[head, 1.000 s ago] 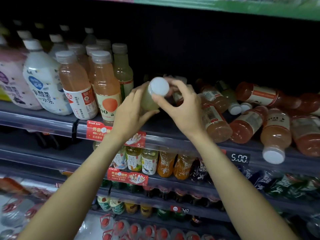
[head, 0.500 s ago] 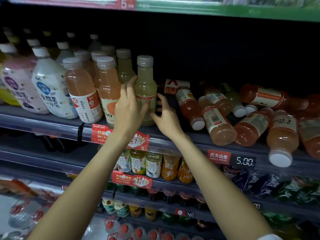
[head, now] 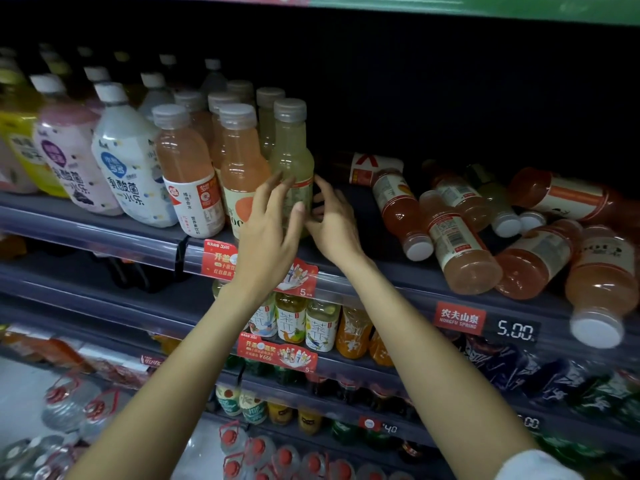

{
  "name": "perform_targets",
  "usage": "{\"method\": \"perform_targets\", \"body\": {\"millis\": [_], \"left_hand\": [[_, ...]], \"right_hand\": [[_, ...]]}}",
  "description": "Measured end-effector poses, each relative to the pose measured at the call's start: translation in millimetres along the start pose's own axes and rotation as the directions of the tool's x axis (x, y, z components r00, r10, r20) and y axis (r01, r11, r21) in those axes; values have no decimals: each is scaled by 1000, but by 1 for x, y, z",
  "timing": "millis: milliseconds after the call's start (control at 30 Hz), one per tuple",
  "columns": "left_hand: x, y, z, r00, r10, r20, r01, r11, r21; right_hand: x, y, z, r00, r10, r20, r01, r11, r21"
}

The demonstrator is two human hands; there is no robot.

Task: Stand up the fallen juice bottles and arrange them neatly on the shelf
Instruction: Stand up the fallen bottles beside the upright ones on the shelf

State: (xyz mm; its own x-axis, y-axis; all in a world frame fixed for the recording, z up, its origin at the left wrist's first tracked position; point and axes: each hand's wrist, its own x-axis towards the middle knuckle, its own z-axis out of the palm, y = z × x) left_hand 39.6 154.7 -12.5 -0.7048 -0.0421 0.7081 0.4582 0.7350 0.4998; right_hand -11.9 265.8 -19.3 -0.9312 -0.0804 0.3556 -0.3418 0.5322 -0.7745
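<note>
A pale green juice bottle stands upright on the shelf, just right of two upright orange juice bottles. My left hand is in front of it, fingers spread and lightly touching its label. My right hand is at its right side with loose fingers near the base. To the right, several orange and pink juice bottles lie on their sides, among them one nearest my right hand, another beside it, and one with its cap over the shelf edge.
White and pink yogurt-drink bottles stand at the shelf's left. A fallen red-and-white labelled bottle lies further back. A price strip reads 5.00. The lower shelves hold tea bottles and water jugs.
The green bottle went from tilted in both hands to upright on the shelf beside the orange bottles. Both hands have loosened their grip on it, the fingers now spread.
</note>
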Motion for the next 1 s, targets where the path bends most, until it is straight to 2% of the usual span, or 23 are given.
{"method": "perform_targets", "body": {"millis": [100,167,233,300,400,433,500,600,733,833,900,1000], "left_hand": [[-3,0,3,1000,25,-6,-25,1000,17],[-6,1,8,995,95,25,-96,994,58],[-6,-1,12,979,184,90,-195,973,122],[0,-5,16,946,271,178,-311,916,255],[9,-16,16,879,334,341,-470,730,497],[11,-19,15,861,332,385,-503,671,544],[12,-23,15,845,308,437,-529,600,600],[11,-19,18,853,287,435,-514,602,611],[11,1,31,886,316,339,-449,767,458],[11,18,44,892,333,307,-421,858,294],[10,25,49,899,319,301,-390,896,213],[11,32,55,895,320,312,-370,922,116]], "right_hand": [[-8,7,-16,989,-41,144,35,998,46],[-17,13,-33,968,-74,242,94,993,-71],[-27,20,-50,965,-142,220,202,939,-279],[-38,24,-70,970,-230,85,240,826,-510],[-46,33,-94,956,-280,-82,92,558,-825],[-47,37,-100,954,-278,-111,32,465,-885],[-46,44,-105,956,-257,-142,-46,345,-937],[-45,46,-104,967,-215,-135,-81,240,-967],[-42,39,-104,984,-105,-145,-117,237,-965],[-48,28,-107,987,-80,-143,-110,320,-941],[-57,20,-110,980,-110,-165,-107,408,-907],[-71,15,-119,928,-266,-262,-90,520,-849]]}}
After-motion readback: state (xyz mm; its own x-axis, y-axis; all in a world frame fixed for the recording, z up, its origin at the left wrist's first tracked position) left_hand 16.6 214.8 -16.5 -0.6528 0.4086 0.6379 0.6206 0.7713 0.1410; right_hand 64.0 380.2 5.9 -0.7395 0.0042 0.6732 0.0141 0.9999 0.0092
